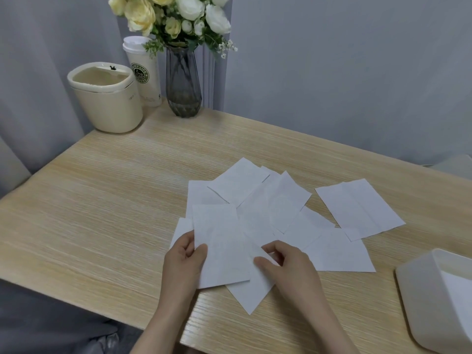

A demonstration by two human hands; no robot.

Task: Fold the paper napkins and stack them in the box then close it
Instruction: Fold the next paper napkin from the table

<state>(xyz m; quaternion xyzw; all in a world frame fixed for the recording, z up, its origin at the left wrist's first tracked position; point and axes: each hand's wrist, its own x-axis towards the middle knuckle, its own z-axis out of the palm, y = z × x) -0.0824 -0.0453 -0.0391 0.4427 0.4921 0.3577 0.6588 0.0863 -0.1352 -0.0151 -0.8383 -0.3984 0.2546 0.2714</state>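
At the near table edge, one thin, limp paper napkin is being pinched at its side edges by the left hand and right hand; tearing is likely.

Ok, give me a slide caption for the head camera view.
Both hands, left hand and right hand, hold one napkin over scattered napkins; open box waits.

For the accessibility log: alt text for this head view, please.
Both hands grip one white napkin: left hand at its left edge, right hand at its right, above more napkins scattered on a wooden table. A white box sits open at right.
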